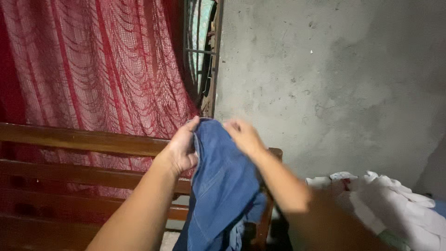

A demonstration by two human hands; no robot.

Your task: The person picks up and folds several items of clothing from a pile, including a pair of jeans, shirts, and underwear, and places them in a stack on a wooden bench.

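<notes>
Head view: both hands (183, 151) raised, pinching blue garment (223, 186) (hanging).

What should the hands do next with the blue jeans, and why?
Probably slide the hands apart along the top edge to spread it. Both the left hand and the right hand pinch the blue jeans close together near the top, so the cloth hangs bunched and crumpled in front of the wooden bench.
</notes>
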